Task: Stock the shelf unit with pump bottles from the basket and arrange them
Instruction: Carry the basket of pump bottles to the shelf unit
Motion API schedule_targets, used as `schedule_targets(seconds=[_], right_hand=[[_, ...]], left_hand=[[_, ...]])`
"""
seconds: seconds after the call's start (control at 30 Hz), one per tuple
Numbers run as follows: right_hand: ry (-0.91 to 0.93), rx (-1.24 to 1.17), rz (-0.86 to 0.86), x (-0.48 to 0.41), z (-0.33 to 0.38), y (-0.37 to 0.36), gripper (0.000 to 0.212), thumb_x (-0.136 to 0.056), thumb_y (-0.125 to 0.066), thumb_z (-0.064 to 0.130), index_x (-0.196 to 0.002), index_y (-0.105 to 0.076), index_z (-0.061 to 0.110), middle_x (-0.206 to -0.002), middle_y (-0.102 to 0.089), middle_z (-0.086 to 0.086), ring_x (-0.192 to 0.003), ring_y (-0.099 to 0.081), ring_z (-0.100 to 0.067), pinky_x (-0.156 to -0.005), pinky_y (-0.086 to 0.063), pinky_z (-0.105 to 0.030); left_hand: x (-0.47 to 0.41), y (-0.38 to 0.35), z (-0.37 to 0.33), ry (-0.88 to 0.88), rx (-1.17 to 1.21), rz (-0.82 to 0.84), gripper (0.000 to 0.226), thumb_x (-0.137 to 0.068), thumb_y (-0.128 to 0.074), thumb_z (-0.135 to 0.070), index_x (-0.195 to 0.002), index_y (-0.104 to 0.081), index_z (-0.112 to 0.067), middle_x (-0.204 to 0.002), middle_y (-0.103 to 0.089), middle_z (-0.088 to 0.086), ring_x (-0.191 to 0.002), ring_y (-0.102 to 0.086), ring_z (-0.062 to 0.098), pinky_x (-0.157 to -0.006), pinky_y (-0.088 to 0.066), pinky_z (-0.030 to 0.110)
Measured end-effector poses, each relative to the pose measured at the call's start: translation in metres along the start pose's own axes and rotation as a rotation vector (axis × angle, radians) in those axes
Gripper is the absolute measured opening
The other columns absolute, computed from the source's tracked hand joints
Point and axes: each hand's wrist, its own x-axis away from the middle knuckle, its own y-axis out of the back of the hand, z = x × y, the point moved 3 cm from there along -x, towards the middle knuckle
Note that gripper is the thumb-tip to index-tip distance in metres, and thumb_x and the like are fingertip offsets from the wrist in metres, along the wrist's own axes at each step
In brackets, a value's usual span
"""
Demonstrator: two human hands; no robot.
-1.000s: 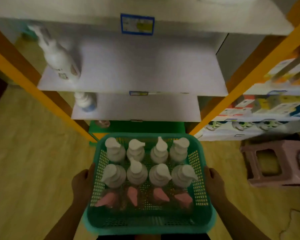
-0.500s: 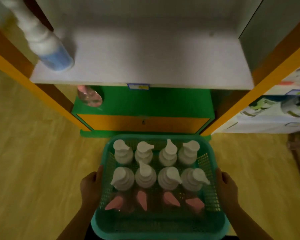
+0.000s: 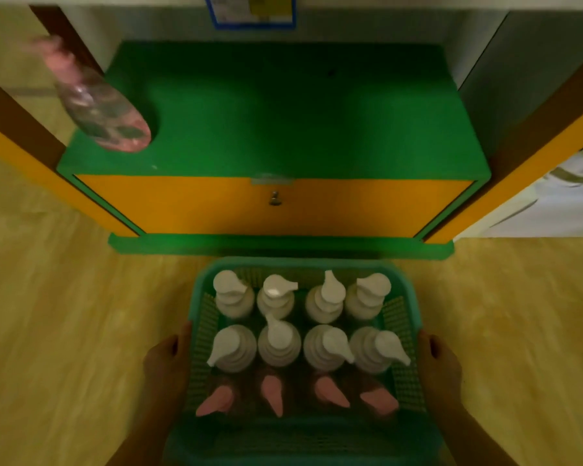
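A teal plastic basket (image 3: 303,264) is held low in front of the shelf unit. My left hand (image 3: 165,361) grips its left rim and my right hand (image 3: 440,361) grips its right rim. Inside stand several pump bottles: two rows with white pump heads (image 3: 278,343) and a nearer row with pink pump heads (image 3: 271,393). The shelf unit's green bottom shelf (image 3: 283,105) lies straight ahead, above an orange front panel (image 3: 273,206). One pink pump bottle (image 3: 100,109) stands at the shelf's left front corner.
Orange and brown uprights (image 3: 17,142) frame the unit on both sides. A blue-edged price label (image 3: 251,11) hangs on the shelf edge above. A neighbouring white shelf (image 3: 552,196) with goods shows at right. The floor (image 3: 64,314) is yellow wood-look.
The view has dropped from the upper white shelves to the green bottom shelf. The basket stays in both hands and now sits close to the floor in front of the unit.
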Motion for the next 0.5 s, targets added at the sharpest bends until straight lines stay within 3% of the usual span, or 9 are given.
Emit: schedule_targets(seconds=[0.2,0.3,0.5], right_hand=[[-0.07,0.093,-0.011,-0.031,-0.031,-0.039,0.05,-0.088,-0.029,0.061,-0.087,-0.061,0.022,-0.084,-0.064,-0.012,-0.075,-0.063,-0.03,-0.077,-0.053,-0.047],[-0.075,0.119,-0.062,-0.038,-0.028,-0.045,0.046,-0.093,-0.037,0.048,-0.096,-0.061,0.008,-0.098,-0.062,-0.018,-0.088,-0.059,-0.036,-0.084,-0.044,-0.042],[0.074,0.046,-0.14,-0.04,-0.026,-0.056,0.073,-0.084,-0.026,0.068,-0.106,-0.057,0.006,-0.101,-0.06,-0.024,-0.091,-0.057,-0.038,-0.088,-0.045,-0.053]], left_hand=[[-0.032,-0.014,0.034,-0.011,-0.054,-0.011,0.049,-0.092,-0.044,-0.037,-0.056,-0.056,-0.006,-0.053,-0.055,0.012,-0.05,-0.051,0.024,-0.049,-0.037,0.026],[-0.04,-0.021,0.04,-0.018,-0.036,-0.042,0.049,-0.092,-0.045,-0.037,-0.056,-0.056,-0.005,-0.052,-0.055,0.011,-0.049,-0.05,0.024,-0.049,-0.036,0.025],[-0.048,-0.026,0.045,-0.039,-0.05,-0.055,0.05,-0.093,-0.044,-0.033,-0.051,-0.05,-0.007,-0.049,-0.048,0.012,-0.046,-0.043,0.023,-0.049,-0.032,0.029]])
